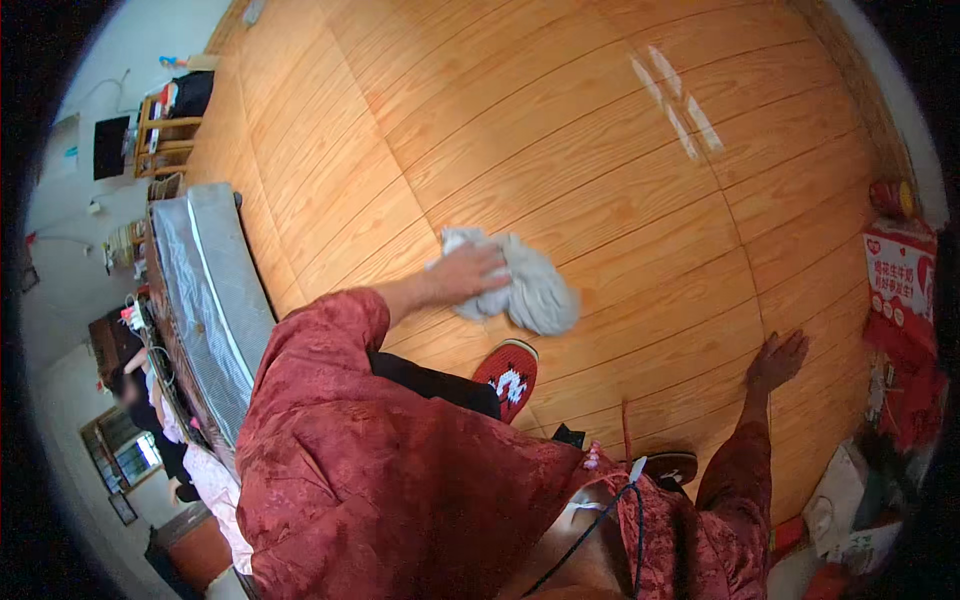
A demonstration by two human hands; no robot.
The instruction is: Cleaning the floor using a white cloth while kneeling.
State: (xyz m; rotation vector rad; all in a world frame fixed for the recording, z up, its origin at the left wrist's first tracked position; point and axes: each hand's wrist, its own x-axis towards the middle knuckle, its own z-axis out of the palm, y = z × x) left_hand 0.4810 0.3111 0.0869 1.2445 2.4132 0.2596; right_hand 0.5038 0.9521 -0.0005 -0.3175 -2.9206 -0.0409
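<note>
My left hand (469, 271) is on a bunched pale grey cloth (544, 289), its fingers slightly blurred against the fabric. The cloth lies crumpled on the orange wood-patterned floor (465, 135). Out to the right, my right hand (780, 360) holds nothing. It is spread low over the boards; I cannot tell whether the palm bears on them. A red knitted slipper (514, 375) with a white pattern shows just below the cloth. The other slipper (673, 466) is partly hidden by my dark red top (390, 480).
A bed (217, 277) with a plastic-covered mattress edge stands at left, with a person (142, 412) in dark clothes beyond. A wooden chair (165, 139) stands at upper left. Along the right are a red-and-white printed carton (900, 270) and assorted bags (836, 480).
</note>
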